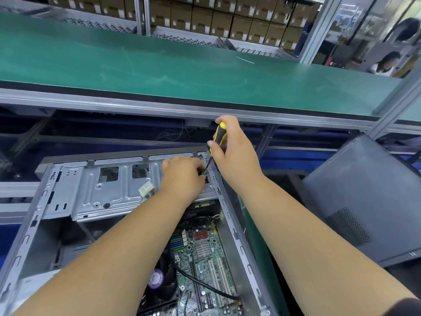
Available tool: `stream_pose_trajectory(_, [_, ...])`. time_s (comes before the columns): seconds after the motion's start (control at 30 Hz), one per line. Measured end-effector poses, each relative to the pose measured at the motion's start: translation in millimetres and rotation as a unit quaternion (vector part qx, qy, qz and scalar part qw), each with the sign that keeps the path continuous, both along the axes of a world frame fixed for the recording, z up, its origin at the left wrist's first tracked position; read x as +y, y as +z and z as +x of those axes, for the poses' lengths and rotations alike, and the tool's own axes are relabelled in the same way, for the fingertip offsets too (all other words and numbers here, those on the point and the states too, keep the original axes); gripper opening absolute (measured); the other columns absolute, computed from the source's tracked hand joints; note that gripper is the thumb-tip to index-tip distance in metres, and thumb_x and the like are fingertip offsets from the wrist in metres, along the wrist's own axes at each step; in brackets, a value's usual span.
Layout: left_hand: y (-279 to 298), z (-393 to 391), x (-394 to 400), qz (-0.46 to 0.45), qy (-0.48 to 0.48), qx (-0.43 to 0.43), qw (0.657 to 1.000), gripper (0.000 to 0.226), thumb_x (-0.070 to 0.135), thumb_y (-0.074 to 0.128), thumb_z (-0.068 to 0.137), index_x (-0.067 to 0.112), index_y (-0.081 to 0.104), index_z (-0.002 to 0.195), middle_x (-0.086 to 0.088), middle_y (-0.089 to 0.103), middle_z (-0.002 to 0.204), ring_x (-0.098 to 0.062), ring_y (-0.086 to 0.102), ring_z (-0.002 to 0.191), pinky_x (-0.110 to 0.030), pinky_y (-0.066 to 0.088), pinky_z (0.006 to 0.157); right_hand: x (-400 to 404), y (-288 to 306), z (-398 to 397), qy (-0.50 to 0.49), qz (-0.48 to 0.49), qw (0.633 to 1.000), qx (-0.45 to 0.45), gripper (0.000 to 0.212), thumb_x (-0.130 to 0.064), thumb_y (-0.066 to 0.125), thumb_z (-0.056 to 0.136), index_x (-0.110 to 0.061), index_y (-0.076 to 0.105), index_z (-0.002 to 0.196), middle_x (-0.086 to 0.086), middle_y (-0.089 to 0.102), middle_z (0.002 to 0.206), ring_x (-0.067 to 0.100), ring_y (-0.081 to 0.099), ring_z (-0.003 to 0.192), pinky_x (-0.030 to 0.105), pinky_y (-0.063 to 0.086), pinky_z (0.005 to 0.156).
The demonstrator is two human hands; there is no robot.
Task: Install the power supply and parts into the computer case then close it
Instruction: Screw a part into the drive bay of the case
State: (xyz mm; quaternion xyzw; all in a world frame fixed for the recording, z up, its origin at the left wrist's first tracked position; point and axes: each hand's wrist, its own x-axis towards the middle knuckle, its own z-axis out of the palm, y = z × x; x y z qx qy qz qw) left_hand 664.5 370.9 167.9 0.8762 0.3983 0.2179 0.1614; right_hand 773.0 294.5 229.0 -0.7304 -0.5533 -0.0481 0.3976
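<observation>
Open case [34, 224] lies on its side in front of the person, motherboard [205, 258] showing inside, metal drive cage [102, 190] at the far end. Right hand [232, 153] grips a yellow-black screwdriver [217, 139], tip down at the cage's far right corner by the case rim. Left hand [182, 176] rests on the cage, fingers curled right at the tip; can't tell if it pinches anything. Dark side panel [364, 201] leans well to the right.
</observation>
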Motion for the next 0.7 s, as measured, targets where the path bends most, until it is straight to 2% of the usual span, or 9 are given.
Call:
stream_pose_trajectory(0.07, [0, 0, 1, -0.004, 0.0, -0.002, 1.0, 0.014, 0.033, 0.063, 0.087, 0.033, 0.069, 0.1, 0.008, 0.07, 0.099, -0.02, 0.054, 0.106, -0.034, 0.027, 0.09, 1, 3, -2, 0.038, 0.01, 0.997, 0.064, 0.025, -0.029, 0.053, 0.098, -0.031, 0.04, 0.12, -0.007, 0.055, 0.104, 0.014, 0.056, 0.091, 0.034, 0.052, 0.079])
stream_pose_trajectory(0.17, [0, 0, 1, -0.008, 0.001, 0.003, 1.0, 0.013, 0.034, 0.063, 0.088, 0.033, 0.069, 0.1, 0.009, 0.069, 0.102, -0.021, 0.053, 0.108, -0.034, 0.03, 0.093, 3, 4, -6, 0.053, 0.048, 0.986, 0.15, 0.014, -0.03, 0.036, 0.102, -0.028, 0.046, 0.112, -0.007, 0.06, 0.11, 0.013, 0.057, 0.101, 0.042, 0.053, 0.085])
stream_pose_trajectory(0.27, [0, 0, 1, -0.016, 0.0, -0.002, 1.0, 0.013, 0.033, 0.064, 0.089, 0.033, 0.07, 0.1, 0.009, 0.069, 0.103, -0.021, 0.052, 0.108, -0.035, 0.031, 0.094, 9, 5, -7, 0.044, 0.079, 0.966, 0.243, 0.008, -0.027, 0.043, 0.101, -0.023, 0.05, 0.105, -0.009, 0.067, 0.114, 0.008, 0.062, 0.108, 0.039, 0.054, 0.09])
stream_pose_trajectory(0.37, [-1, 1, 1, -0.019, 0.001, -0.002, 1.0, 0.013, 0.033, 0.065, 0.089, 0.033, 0.07, 0.1, 0.008, 0.07, 0.102, -0.022, 0.052, 0.109, -0.036, 0.032, 0.095, 18, 6, -6, 0.054, 0.1, 0.92, 0.376, 0.014, -0.028, 0.06, 0.094, -0.023, 0.048, 0.1, -0.007, 0.071, 0.108, 0.008, 0.069, 0.094, 0.037, 0.055, 0.085])
stream_pose_trajectory(0.43, [-1, 0, 3, -0.022, 0.005, -0.006, 1.0, 0.013, 0.032, 0.066, 0.088, 0.033, 0.071, 0.1, 0.008, 0.07, 0.102, -0.022, 0.053, 0.109, -0.036, 0.032, 0.095, 22, 4, -6, 0.043, 0.098, 0.917, 0.385, 0.02, -0.035, 0.06, 0.091, -0.023, 0.049, 0.103, -0.013, 0.071, 0.096, 0.0, 0.063, 0.075, 0.029, 0.049, 0.077])
stream_pose_trajectory(0.47, [-2, 1, 3, -0.024, 0.007, -0.007, 1.0, 0.013, 0.032, 0.066, 0.087, 0.033, 0.071, 0.1, 0.008, 0.07, 0.102, -0.022, 0.053, 0.11, -0.036, 0.032, 0.095, 23, 3, -6, 0.047, 0.099, 0.912, 0.394, 0.021, -0.04, 0.056, 0.091, -0.024, 0.052, 0.104, -0.014, 0.069, 0.089, 0.001, 0.059, 0.071, 0.029, 0.046, 0.076])
stream_pose_trajectory(0.53, [-2, 1, 3, -0.026, 0.013, -0.006, 1.0, 0.013, 0.033, 0.067, 0.087, 0.034, 0.071, 0.099, 0.008, 0.07, 0.102, -0.022, 0.052, 0.11, -0.036, 0.031, 0.094, 25, 2, -6, 0.082, 0.119, 0.88, 0.452, 0.027, -0.046, 0.044, 0.094, -0.025, 0.057, 0.104, -0.007, 0.066, 0.086, 0.007, 0.053, 0.07, 0.031, 0.044, 0.074])
stream_pose_trajectory(0.6, [-2, 2, 2, -0.025, 0.016, -0.002, 1.0, 0.013, 0.034, 0.067, 0.087, 0.035, 0.07, 0.099, 0.009, 0.069, 0.102, -0.021, 0.052, 0.11, -0.035, 0.031, 0.093, 25, 1, -5, 0.112, 0.139, 0.852, 0.493, 0.033, -0.041, 0.036, 0.097, -0.022, 0.062, 0.102, -0.004, 0.066, 0.087, 0.007, 0.053, 0.07, 0.029, 0.045, 0.073])
stream_pose_trajectory(0.7, [-2, 2, 2, -0.029, 0.014, -0.003, 0.999, 0.013, 0.034, 0.067, 0.087, 0.034, 0.07, 0.1, 0.008, 0.069, 0.103, -0.021, 0.051, 0.111, -0.035, 0.032, 0.094, 27, 2, -5, 0.117, 0.137, 0.857, 0.483, 0.028, -0.036, 0.042, 0.095, -0.019, 0.063, 0.098, -0.005, 0.07, 0.089, 0.009, 0.062, 0.079, 0.033, 0.048, 0.082])
